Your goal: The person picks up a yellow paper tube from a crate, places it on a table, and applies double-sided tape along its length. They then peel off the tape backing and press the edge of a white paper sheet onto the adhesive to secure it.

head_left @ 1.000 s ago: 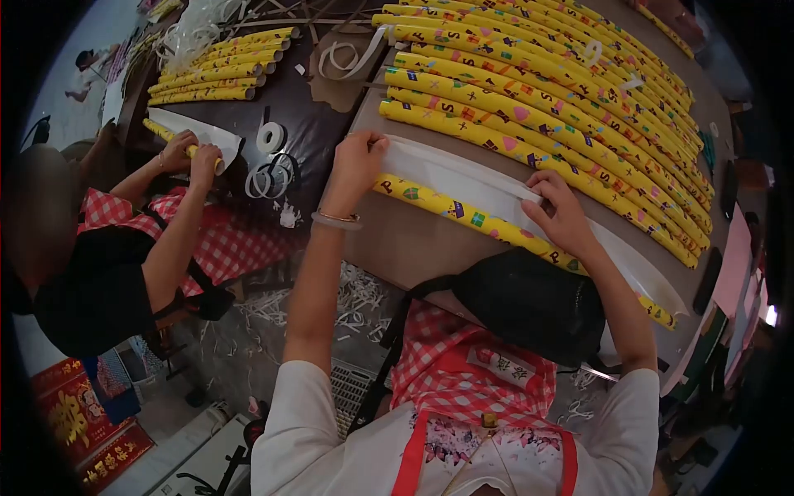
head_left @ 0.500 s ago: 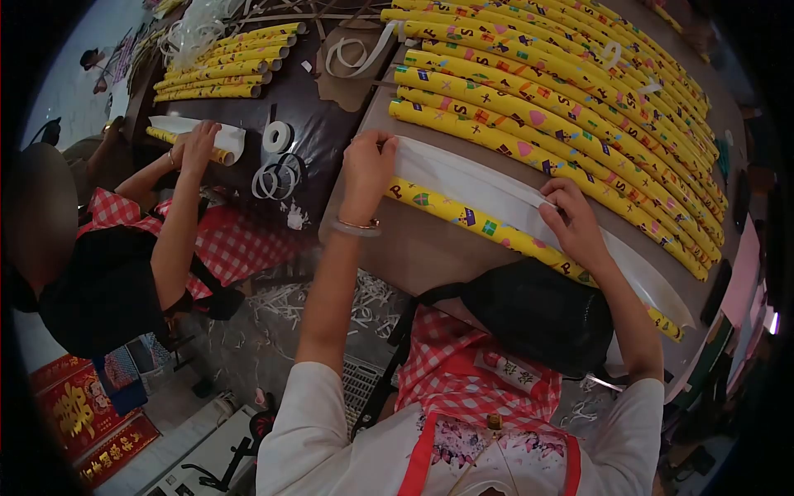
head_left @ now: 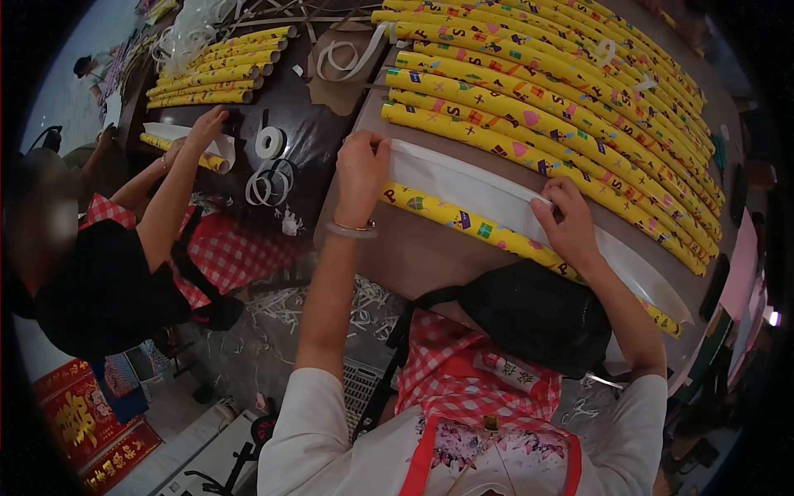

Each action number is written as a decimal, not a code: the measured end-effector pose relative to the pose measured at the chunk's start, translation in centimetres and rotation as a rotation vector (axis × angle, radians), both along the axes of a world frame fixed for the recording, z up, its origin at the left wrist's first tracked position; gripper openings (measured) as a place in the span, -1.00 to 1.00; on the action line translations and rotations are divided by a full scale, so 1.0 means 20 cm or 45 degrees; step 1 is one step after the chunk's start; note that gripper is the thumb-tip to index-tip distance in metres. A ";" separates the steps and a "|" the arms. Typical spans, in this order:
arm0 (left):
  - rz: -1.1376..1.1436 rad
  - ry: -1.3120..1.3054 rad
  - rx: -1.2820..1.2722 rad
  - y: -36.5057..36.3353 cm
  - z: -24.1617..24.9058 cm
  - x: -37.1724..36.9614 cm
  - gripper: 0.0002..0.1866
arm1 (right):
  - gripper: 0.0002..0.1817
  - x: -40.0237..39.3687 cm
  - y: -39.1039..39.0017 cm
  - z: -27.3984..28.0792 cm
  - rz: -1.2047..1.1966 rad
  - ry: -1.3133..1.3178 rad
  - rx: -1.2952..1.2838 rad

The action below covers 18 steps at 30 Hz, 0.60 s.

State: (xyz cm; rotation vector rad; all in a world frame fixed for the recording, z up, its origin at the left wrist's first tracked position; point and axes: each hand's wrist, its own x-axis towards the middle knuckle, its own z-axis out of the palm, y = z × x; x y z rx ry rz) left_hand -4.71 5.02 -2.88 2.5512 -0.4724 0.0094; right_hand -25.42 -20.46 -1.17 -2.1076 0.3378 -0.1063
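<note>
A sheet of wrapping paper point(head_left: 463, 183) lies before me, white underside up, with its yellow printed part rolled into a long tube along the near side. My left hand point(head_left: 362, 169) is closed on the paper's far left corner, thumb and fingers pinched together. Around the middle of the far edge, my right hand point(head_left: 566, 217) pinches the same paper, where a narrow strip looks folded over. The right forearm crosses above the tube's right part. Just beyond the sheet lie finished-looking yellow paper rolls point(head_left: 496, 136), side by side.
At left, a person point(head_left: 186, 145) handles another yellow roll on a dark table. Tape rolls point(head_left: 270, 142) and clear rings point(head_left: 271, 182) lie between us. Shorter yellow rolls point(head_left: 207, 83) are stacked behind. A black bag point(head_left: 538, 318) sits at the table's near edge; paper strips point(head_left: 364, 306) litter the floor.
The co-worker's raised hand has moved a little up and away from their roll. My hands keep nearly the same places on the paper, with a slight shift of the view.
</note>
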 end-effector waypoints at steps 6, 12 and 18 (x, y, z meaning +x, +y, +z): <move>0.003 -0.065 -0.053 0.00 -0.01 -0.01 -0.80 | -0.74 0.00 0.00 0.00 0.021 -0.059 -0.042; 0.021 -0.079 -0.061 0.00 -0.01 -0.01 -0.80 | -0.75 0.00 0.00 0.00 0.031 -0.062 -0.049; 0.066 -0.064 -0.099 0.01 -0.02 -0.02 -0.82 | -0.75 0.01 0.00 0.01 0.023 -0.040 -0.056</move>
